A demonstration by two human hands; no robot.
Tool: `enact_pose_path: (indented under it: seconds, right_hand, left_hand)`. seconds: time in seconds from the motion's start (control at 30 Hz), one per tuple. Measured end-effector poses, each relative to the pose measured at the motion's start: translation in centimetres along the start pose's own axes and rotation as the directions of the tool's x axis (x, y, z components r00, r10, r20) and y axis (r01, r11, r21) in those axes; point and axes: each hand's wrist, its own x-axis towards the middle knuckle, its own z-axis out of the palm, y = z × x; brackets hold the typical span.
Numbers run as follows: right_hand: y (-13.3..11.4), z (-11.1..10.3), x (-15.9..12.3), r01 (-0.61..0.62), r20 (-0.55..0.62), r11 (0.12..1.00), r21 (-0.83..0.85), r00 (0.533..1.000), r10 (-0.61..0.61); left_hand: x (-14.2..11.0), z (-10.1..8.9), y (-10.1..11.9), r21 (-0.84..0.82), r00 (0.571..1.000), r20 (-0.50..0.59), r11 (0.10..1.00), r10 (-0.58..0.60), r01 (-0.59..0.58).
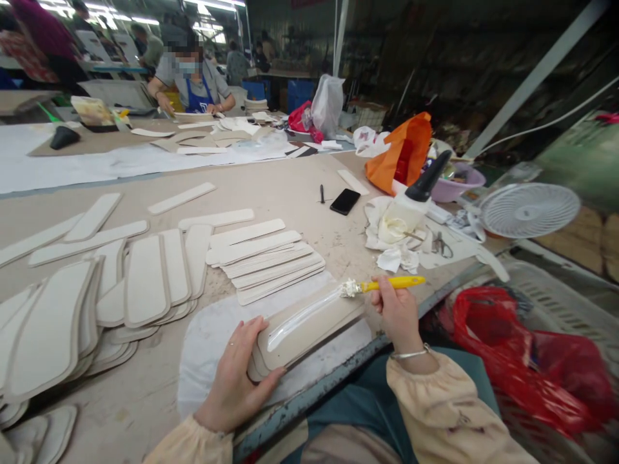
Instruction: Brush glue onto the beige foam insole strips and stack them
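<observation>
My right hand is closed around the yellow handle of a brush, whose bristles are clotted with white paste. The bristles touch the far end of a long beige panel, where a glossy white streak of glue runs along its length. Under that panel lies at least one more like it. My left hand rests on the near left end of the panels, thumb and fingers apart at their edges. Just beyond is a stack of narrow pale strips. A white sheet is spread beneath the panels.
Piles of larger pale panels cover the left. At the right stand a glue container, scissors, a phone, an orange bag and a fan. A red plastic bag lies beside the table edge. Across sits a masked co-worker.
</observation>
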Motion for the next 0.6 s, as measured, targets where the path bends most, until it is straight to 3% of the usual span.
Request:
enact_pose_path:
  seconds: [0.2,0.3,0.43,0.53,0.6]
  right_hand:
    - [-0.6,-1.1,0.3,0.03,-0.075,0.998,-0.059,0.997,-0.034]
    - [-1.2,-0.4,-1.0,0.031,-0.063,0.998,0.062,0.998,-0.027]
    - [-1.5,2.3,-4.3,-0.141,0.185,0.943,0.302,0.979,0.088]
    - [-1.7,4.7,-7.0,-0.256,0.394,0.92,0.295,0.91,0.127]
    - [-1.9,5.8,-8.4,-0.281,0.465,0.926,0.253,0.874,0.138]
  left_hand:
    - [0.1,0.1,-0.1,-0.006,1.0,0.002,1.0,0.002,-0.002]
    - [0.2,-0.1,0.3,-0.014,1.0,0.015,1.0,-0.007,0.007]
    - [0.3,-0.4,0.7,-0.021,0.999,0.029,0.999,-0.027,0.027]
    - [0.3,-0.5,0.8,-0.027,0.999,0.036,0.999,-0.037,0.038]
    - [0.3,-0.5,0.8,-0.042,0.998,0.041,0.998,-0.038,0.04]
